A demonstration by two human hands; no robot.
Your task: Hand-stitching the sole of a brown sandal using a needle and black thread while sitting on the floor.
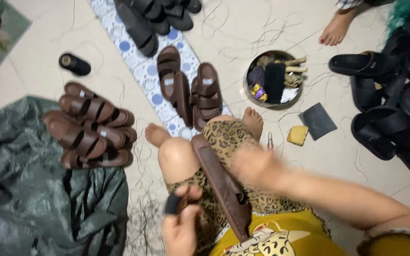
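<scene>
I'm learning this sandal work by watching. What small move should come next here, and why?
Probably bring the small dark tool in the left hand up to the brown sandal lying across the lap: the right hand, blurred, already rests on the sandal, while the tool sits just short of its edge.

The brown sandal (221,182) lying across the lap looks like smooth leather or leather-like material with a dull sheen and a stitched edge. The stacked brown sandals (88,128) to the left share that finish, slightly glossier on the straps. The black sandals (390,128) on the right are matt and look rubbery. The round tin (248,90) has a shiny metal rim. The floor (39,57) is pale, smooth tile with loose dark threads on it. The mat (141,66) under the middle sandals is glossy, printed with blue dots. The green sheet (29,199) is a crinkled woven plastic with a faint shine. The yellow block (298,135) looks spongy, and the dark sheet (317,121) beside it is matt.
</scene>
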